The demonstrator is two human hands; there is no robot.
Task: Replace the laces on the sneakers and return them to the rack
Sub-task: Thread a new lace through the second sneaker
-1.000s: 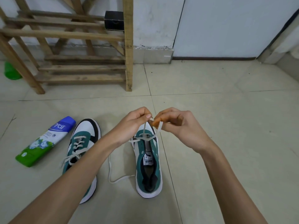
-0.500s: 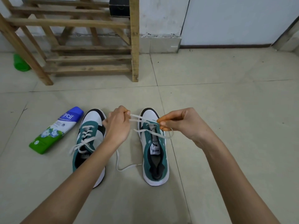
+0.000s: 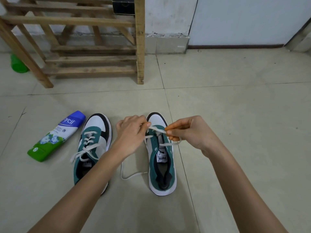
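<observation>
Currently the white lace (image 3: 157, 129) is stretched between both hands over the front eyelets of the right sneaker (image 3: 162, 167). This shoe is green, white and black with a PUMA tongue label, toe pointing away from the person, and it stands flat on the tiled floor (image 3: 235, 132). Only the eyelet rows nearest the toe look threaded, and the rest of the tongue is exposed. One loose lace tail drops down the shoe's left side and loops on the floor between the two sneakers

Left hand (image 3: 133, 133) has its fingers curled and pinches the lace with thumb and fingertips beside the toe box. Right hand (image 3: 188, 132) is also curled, pinching the other stretch of lace between thumb and forefinger, and a loop of lace hangs under its fingers at the shoe's right edge. The right fingertips have an orange tint, cause unclear. The hands are near each other, not touching

The left sneaker (image 3: 94, 132) sits just beside the first, same colours and parallel. It is laced up, with the lace ends lying loose and untied across it. The left forearm crosses over its heel. Neither shoe is on the rack

A bottle (image 3: 57, 137) lies on its side left of that sneaker, near it but apart, with blue cap, white body and green base. The wooden rack (image 3: 94, 59) stands further back by the wall, slatted shelves, well apart from the shoes. A black box (image 3: 123, 5) sits on an upper shelf by the right post. A green object (image 3: 18, 64) is on the floor behind the rack's left leg, partly hidden. A pale door (image 3: 244, 21) is at back right
</observation>
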